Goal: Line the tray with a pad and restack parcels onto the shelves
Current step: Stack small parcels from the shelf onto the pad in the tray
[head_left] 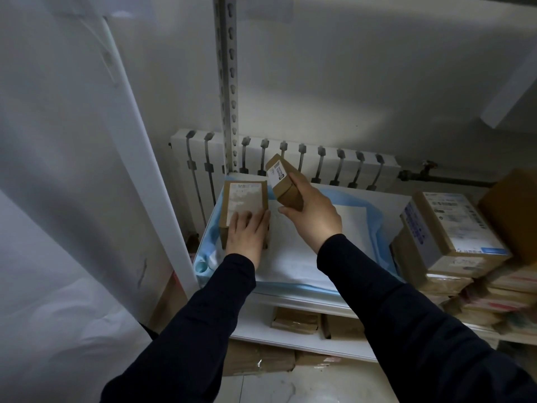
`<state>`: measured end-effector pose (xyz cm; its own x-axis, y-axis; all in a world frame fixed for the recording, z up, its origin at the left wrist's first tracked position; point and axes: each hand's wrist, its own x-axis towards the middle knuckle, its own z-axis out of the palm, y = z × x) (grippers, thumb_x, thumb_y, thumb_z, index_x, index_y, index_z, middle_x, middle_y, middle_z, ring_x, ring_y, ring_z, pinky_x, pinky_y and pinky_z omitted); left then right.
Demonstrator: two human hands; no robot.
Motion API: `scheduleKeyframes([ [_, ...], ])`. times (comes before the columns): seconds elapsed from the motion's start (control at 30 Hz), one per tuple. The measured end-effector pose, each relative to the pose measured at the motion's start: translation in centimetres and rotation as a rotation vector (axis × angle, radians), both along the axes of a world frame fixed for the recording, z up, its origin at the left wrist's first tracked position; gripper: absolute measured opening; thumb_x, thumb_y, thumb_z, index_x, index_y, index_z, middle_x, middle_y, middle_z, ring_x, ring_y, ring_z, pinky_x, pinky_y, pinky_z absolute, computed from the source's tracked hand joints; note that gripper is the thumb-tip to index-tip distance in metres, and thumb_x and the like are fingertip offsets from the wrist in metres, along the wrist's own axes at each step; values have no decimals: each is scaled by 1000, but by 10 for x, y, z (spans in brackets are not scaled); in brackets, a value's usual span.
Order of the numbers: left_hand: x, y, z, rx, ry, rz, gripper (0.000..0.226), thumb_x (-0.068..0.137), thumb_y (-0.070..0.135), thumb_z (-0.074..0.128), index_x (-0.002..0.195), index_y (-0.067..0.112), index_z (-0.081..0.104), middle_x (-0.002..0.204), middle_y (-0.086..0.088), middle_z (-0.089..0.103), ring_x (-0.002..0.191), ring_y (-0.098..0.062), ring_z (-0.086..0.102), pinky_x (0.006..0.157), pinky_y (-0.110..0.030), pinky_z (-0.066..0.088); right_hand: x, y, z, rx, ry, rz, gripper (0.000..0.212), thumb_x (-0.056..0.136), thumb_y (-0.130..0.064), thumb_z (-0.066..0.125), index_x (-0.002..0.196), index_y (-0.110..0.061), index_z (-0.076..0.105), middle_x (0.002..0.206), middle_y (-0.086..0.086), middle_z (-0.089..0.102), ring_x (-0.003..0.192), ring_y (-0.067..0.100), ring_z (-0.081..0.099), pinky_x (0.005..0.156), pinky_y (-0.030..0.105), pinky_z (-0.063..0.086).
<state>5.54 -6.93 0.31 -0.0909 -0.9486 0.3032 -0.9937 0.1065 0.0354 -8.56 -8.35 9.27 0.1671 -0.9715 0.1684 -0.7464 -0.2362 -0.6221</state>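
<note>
cardboard parcel [245,199] sits in the far left corner of the tray [213,212], on the blue-edged pad [305,257] that lines it. left hand [248,237] lies flat on its top, fingers straight, probably to steady it against the wall. right hand [313,219] grasps a smaller parcel [283,181], held tilted above the pad, apparently for seating beside the first. stacked parcels [453,234] stand just right of the tray

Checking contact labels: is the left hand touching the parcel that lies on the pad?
Touching. The head view shows the left hand lying flat on top of the parcel, with no gap visible between them.
</note>
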Motion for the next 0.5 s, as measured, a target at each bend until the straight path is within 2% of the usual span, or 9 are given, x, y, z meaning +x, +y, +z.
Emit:
scheduleKeyframes([
  [0.07, 4, -2, 3, 49, 86, -56, 64, 63, 5, 81, 124, 5, 61, 118, -13, 65, 102, -37, 61, 93, -46, 49, 1, 0, 1, -2, 6, 10, 67, 87, -33, 62, 145, -37, 29, 145, -5, 45, 126, 22, 48, 95, 44, 47],
  [0.13, 8, -4, 5, 149, 176, -75, 55, 90, 12, 54, 143, 12, 39, 142, -10, 45, 127, -33, 40, 107, -37, 34, 3, 0, 1, 5, 16, 16, 67, 88, -32, 62, 146, -36, 28, 146, -5, 44, 127, 22, 47, 96, 44, 47],
  [0.17, 12, -5, 2, 161, 193, -82, 52, 94, 18, 41, 146, 16, 35, 145, -8, 41, 130, -29, 34, 107, -33, 31, 4, -1, 1, 9, 21, 19, 67, 88, -32, 61, 146, -36, 27, 146, -5, 44, 128, 22, 47, 96, 44, 47],
  [0.2, 14, -5, 1, 156, 207, -86, 53, 92, 24, 30, 144, 17, 38, 142, -8, 44, 128, -25, 36, 105, -31, 35, 6, -1, 1, 9, 23, 24, 68, 88, -32, 61, 147, -37, 27, 146, -6, 44, 128, 21, 47, 95, 44, 47],
  [0.27, 15, -10, 1, 135, 216, -117, 71, 77, 27, 12, 132, 12, 55, 126, -11, 59, 115, -25, 49, 93, -35, 50, 8, -1, 2, 7, 20, 29, 67, 88, -31, 61, 146, -36, 28, 145, -6, 44, 127, 21, 47, 96, 43, 47],
  [0.3, 17, -10, 2, 116, 196, -139, 79, 72, 29, 6, 131, 11, 55, 125, -11, 60, 114, -28, 51, 90, -35, 51, 8, -1, 2, 4, 23, 29, 67, 88, -31, 61, 146, -36, 28, 145, -6, 44, 127, 21, 47, 96, 42, 46],
  [0.37, 20, -11, 6, 174, 102, -150, 93, 66, 37, -8, 144, 18, 39, 139, -7, 47, 123, -27, 43, 94, -31, 41, 9, -2, 3, 2, 32, 25, 66, 89, -31, 61, 146, -36, 28, 145, -6, 44, 128, 20, 46, 96, 41, 46],
  [0.43, 21, -11, 13, 249, 107, -138, 89, 70, 40, -9, 147, 23, 30, 145, -5, 39, 128, -25, 36, 98, -29, 35, 10, -2, 3, -2, 37, 31, 66, 89, -32, 61, 146, -36, 28, 146, -7, 44, 128, 20, 46, 97, 42, 46],
  [0.5, 18, -14, 15, 239, 90, -113, 57, 93, 30, 15, 147, 21, 32, 146, -7, 37, 129, -28, 35, 100, -32, 34, 11, -2, 1, -2, 38, 40, 66, 88, -33, 61, 145, -37, 28, 145, -8, 44, 128, 19, 46, 95, 43, 47],
])
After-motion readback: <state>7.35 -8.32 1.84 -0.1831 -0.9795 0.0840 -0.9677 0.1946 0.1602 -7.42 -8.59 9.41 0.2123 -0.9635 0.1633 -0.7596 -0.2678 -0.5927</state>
